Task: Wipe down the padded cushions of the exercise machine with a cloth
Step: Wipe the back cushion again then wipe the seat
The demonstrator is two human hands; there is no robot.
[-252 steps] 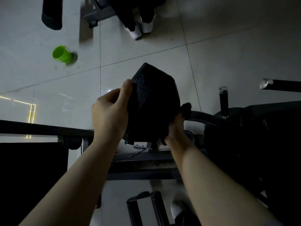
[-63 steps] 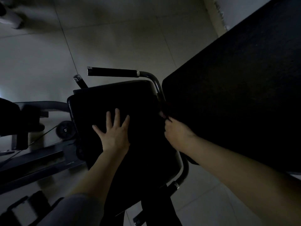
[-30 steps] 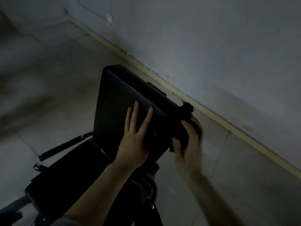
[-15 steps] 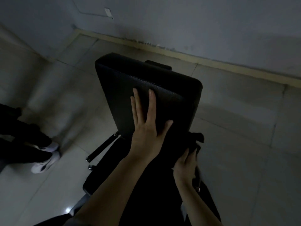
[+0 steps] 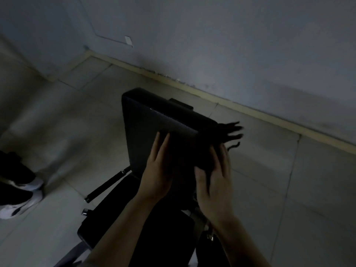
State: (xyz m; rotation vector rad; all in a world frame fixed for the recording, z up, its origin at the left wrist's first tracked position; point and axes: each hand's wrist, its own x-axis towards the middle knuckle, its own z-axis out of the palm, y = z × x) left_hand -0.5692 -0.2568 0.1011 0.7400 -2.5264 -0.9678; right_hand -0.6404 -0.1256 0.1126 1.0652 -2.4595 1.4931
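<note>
The left hand [image 5: 157, 170] lies flat, fingers straight, bracing the upright back cushion [image 5: 146, 132]; the right hand [image 5: 213, 182] presses the dark cloth [image 5: 217, 139] against its right side, fingers fairly straight.

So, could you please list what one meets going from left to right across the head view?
Shoes of another person → black handle bar → left hand flat on the back cushion → right hand pressing the dark cloth.
</note>
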